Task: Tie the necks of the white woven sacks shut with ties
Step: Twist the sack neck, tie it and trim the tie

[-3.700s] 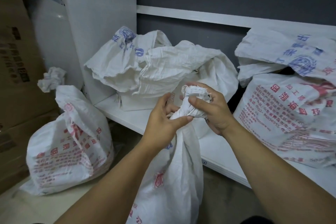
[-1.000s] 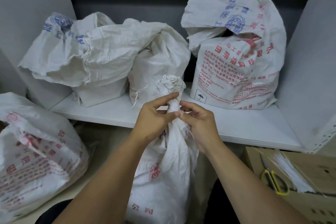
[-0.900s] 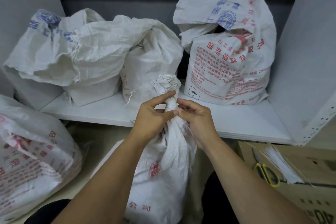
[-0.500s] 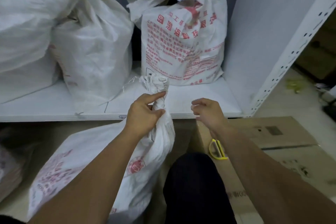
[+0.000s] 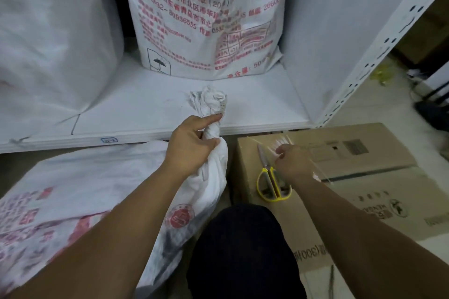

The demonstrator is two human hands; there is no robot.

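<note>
A white woven sack (image 5: 102, 192) with red print leans low in front of me. Its neck (image 5: 210, 104) is twisted into a bunch. My left hand (image 5: 192, 143) is closed around that neck just below the bunch. My right hand (image 5: 291, 162) is over a bundle of thin white ties (image 5: 279, 144) lying on a cardboard box (image 5: 364, 172), fingers pinched at the ties. Whether a tie is lifted I cannot tell. Motion blurs the ties.
Yellow-handled scissors (image 5: 272, 184) lie on the box beside my right hand. A white shelf board (image 5: 136, 114) carries a printed sack (image 5: 209, 19) and a plain one (image 5: 48, 31). A perforated shelf upright (image 5: 379, 43) stands at the right. My dark knee (image 5: 243, 245) is below.
My right hand left the sack neck and moved right and down onto the ties on the box. My left hand kept its grip. The view swung right and down.
</note>
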